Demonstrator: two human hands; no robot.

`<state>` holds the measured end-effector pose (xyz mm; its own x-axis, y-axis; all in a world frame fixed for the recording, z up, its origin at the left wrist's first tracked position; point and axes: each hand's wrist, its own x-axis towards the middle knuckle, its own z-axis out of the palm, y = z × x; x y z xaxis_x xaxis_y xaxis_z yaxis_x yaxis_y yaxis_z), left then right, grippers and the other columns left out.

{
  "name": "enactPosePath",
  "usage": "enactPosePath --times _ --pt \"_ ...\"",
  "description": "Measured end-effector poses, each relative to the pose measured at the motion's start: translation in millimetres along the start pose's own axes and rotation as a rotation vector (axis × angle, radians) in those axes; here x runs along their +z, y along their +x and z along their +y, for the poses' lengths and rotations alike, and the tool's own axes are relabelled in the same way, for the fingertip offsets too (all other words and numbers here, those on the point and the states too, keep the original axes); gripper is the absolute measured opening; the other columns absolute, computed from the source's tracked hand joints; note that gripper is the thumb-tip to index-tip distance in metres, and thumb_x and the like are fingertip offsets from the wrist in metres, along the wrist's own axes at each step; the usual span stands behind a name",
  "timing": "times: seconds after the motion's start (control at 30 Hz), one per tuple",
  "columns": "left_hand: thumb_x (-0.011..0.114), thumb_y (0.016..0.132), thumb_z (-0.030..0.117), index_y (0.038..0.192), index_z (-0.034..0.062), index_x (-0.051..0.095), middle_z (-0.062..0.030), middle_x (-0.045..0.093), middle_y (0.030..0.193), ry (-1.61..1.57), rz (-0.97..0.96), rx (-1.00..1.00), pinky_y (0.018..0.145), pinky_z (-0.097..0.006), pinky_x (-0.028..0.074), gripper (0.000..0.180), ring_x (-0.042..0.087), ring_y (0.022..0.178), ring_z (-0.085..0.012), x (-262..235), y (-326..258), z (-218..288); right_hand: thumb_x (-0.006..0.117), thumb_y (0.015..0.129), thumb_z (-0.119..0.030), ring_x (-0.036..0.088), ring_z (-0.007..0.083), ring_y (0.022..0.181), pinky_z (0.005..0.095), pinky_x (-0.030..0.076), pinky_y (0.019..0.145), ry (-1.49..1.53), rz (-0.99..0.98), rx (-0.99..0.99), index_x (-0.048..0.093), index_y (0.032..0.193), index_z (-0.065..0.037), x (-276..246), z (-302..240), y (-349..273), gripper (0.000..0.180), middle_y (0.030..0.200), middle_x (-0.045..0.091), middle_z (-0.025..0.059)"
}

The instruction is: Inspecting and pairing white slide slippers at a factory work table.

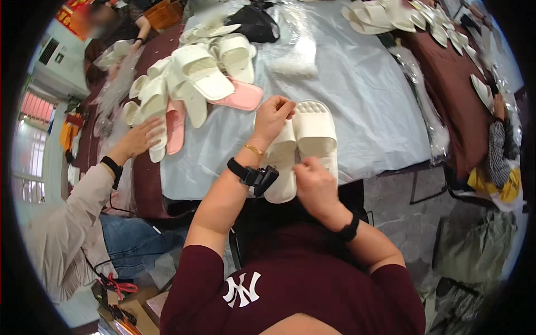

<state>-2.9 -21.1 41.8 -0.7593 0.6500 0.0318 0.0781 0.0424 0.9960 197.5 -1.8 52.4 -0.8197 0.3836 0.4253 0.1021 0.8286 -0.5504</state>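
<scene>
A pair of white slippers lies side by side in front of me at the table's near edge, toes pointing away. The left slipper (pixel 282 188) is partly covered by my left wrist, and its heel reaches over the edge. The right slipper (pixel 316 126) shows its wide strap and quilted toe. My left hand (pixel 272 119) is closed over the left slipper's toe, fingertips pinched together; anything between them is too small to make out. My right hand (pixel 317 185) is closed at the heel of the right slipper, thumb side toward the gap between the two; what it grips is hidden.
A pile of white slippers (pixel 202 71) with pink slippers (pixel 241 96) lies at left, where a co-worker's hand (pixel 139 138) rests. Clear plastic bags (pixel 294 56) and a black bag (pixel 252 23) lie farther back. More slippers (pixel 375 17) and other people are at the brown tables (pixel 441 78).
</scene>
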Motion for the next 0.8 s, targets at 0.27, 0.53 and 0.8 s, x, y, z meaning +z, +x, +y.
enactPosePath --times 0.27,0.53,0.8 --pt "0.062 0.087 0.015 0.092 0.0021 0.067 -0.0013 0.067 0.080 0.071 -0.062 -0.012 0.063 -0.020 0.046 0.015 0.058 0.071 -0.0059 11 -15 -3 0.059 0.067 -0.006 0.056 0.0255 0.067 0.0377 0.045 0.059 0.116 -0.140 -0.222 0.054 0.070 -0.006 13 -14 -26 0.006 0.070 0.052 0.0085" --pt "0.063 0.086 0.014 0.097 -0.0009 0.069 -0.0026 0.068 0.084 0.214 -0.130 0.027 0.065 -0.020 0.045 0.019 0.057 0.073 -0.0056 11 -4 -7 0.057 0.070 -0.007 0.057 0.0285 0.073 0.0388 0.046 0.066 -0.050 0.014 -0.200 0.055 0.071 -0.006 -1 55 12 0.002 0.076 0.055 0.0092" --pt "0.062 0.085 0.015 0.098 -0.0022 0.069 -0.0050 0.068 0.087 0.249 -0.301 0.058 0.069 -0.025 0.049 0.022 0.060 0.077 -0.0103 20 34 1 0.056 0.073 -0.007 0.059 0.0290 0.078 0.0402 0.047 0.068 -0.085 -0.001 -0.265 0.056 0.079 -0.006 9 81 24 0.007 0.083 0.057 0.0101"
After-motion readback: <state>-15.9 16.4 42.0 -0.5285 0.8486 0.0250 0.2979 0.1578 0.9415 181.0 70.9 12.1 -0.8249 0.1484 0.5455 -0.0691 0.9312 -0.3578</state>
